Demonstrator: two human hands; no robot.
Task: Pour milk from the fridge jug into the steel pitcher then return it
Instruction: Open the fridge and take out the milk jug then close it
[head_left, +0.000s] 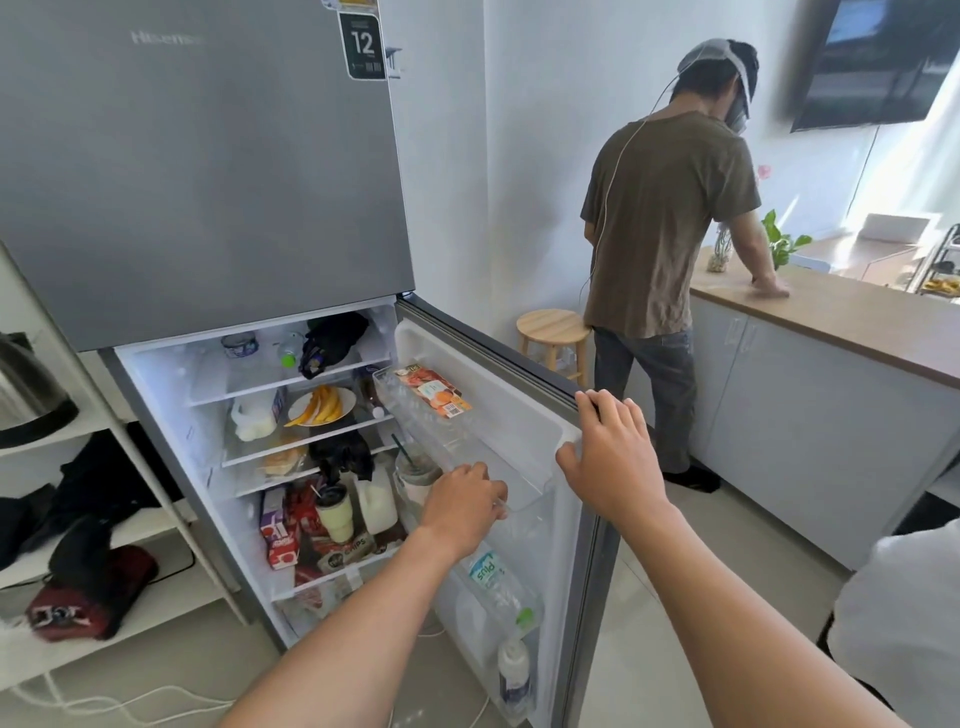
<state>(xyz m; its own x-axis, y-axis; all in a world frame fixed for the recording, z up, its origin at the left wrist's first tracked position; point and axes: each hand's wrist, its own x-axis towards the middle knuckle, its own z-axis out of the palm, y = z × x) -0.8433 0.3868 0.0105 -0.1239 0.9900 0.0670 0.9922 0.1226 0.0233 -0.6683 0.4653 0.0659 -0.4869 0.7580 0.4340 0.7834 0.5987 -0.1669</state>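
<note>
Milk jug (375, 503), translucent white plastic, about half full: upright on the lower shelf of the open fridge, just right of a pale lidded tumbler (335, 512) and behind a clear lidded cup with a green straw (415, 475). Not touched by either hand.

Left hand (460, 506): palm down, forearm reaching in from below, knuckles up, fingers (493, 491) curled together with tips at the rim of the clear plastic door bin (524, 493). Near the cup and the jug but apart from both. Cannot tell whether gripping the rim or only resting against it.

Right hand (615, 457): arm stretched forward, set over the top corner of the grey fridge door (592, 571). Fingers slightly spread and bent over the top edge, thumb on the white inner side, holding the door open.

Beyond the door, a second person in a brown shirt (670, 218), back turned, one hand flat on a wood-topped table (857, 317).
</note>
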